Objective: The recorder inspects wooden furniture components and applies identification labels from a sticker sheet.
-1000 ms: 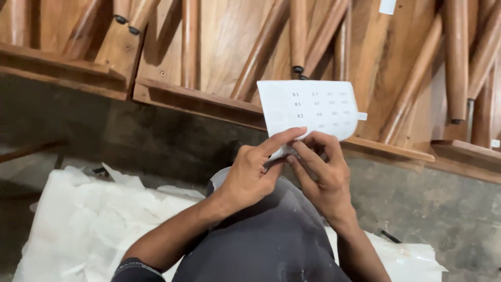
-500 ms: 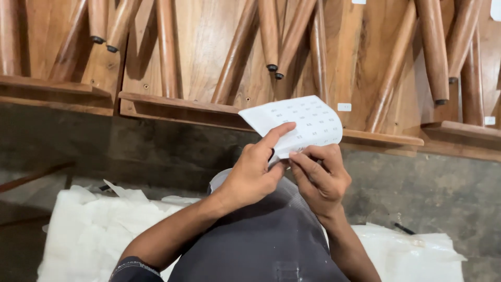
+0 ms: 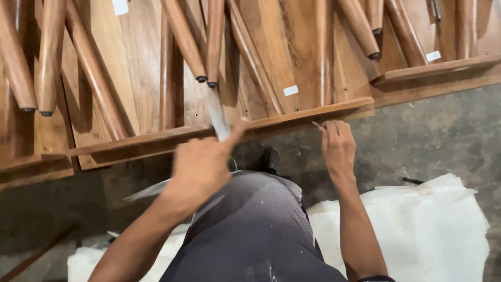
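The left hand (image 3: pixel 201 167) is pinching a white sheet (image 3: pixel 218 117) between thumb and fingers; the sheet is showing edge-on as a thin, blurred pale strip rising just above the thumb. The right hand (image 3: pixel 338 149) is gripping a small, thin sticker (image 3: pixel 316 124) at its fingertips, touching the wooden tabletop edge (image 3: pixel 292 119).

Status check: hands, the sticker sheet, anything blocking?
Left hand holds blurred white sheet, seen edge-on. Right hand pinches small pale sticker near wooden table edge. Nothing between hands and wood.
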